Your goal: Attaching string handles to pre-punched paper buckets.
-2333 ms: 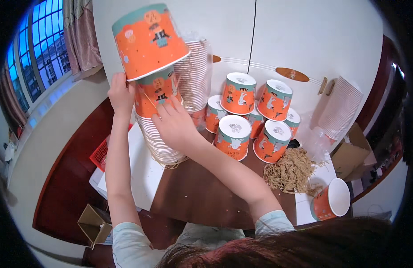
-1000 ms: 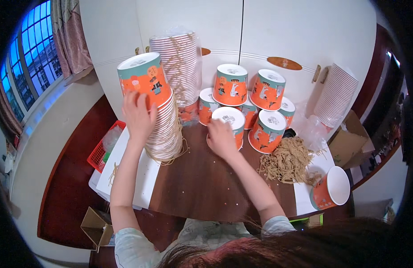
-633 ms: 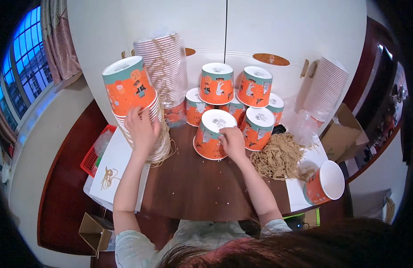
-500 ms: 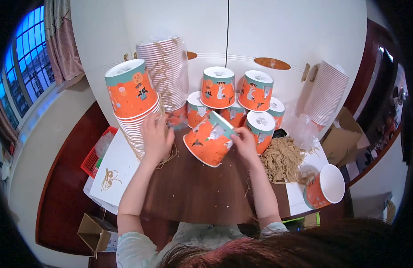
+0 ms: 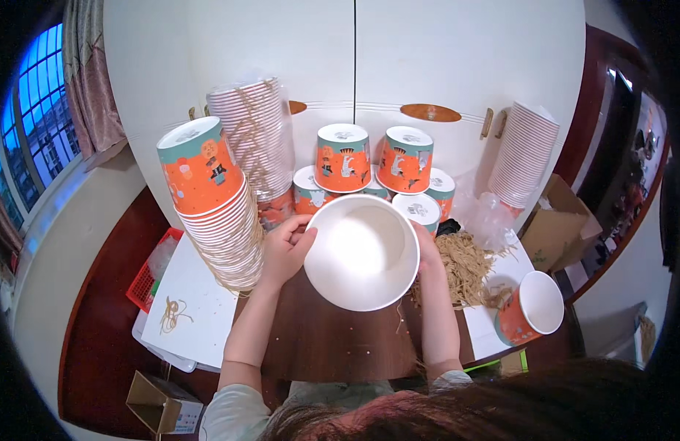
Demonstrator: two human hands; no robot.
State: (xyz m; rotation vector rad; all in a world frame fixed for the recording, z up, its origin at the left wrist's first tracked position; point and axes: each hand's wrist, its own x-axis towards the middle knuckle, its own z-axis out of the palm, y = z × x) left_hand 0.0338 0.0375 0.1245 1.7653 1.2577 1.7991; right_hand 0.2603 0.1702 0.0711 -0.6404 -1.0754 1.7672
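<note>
Plainly, from where I stand, the left fingers are curled round the side of one paper bucket, thumb near the rim, while the right fingers, partly hidden, hold its opposite side; it sits between them, white mouth toward the person, and whether its base touches the counter I cannot tell. To handle it well, I'd keep the pressure light and even on both sides, so the wall doesn't buckle and the rim stays round. Beyond it I count six upside-down buckets apart from the stacks, two raised on others, then one heap of tan bands and one single bucket to the right; outermost, three stacks: a near left stack, a rear left stack and a right stack
</note>
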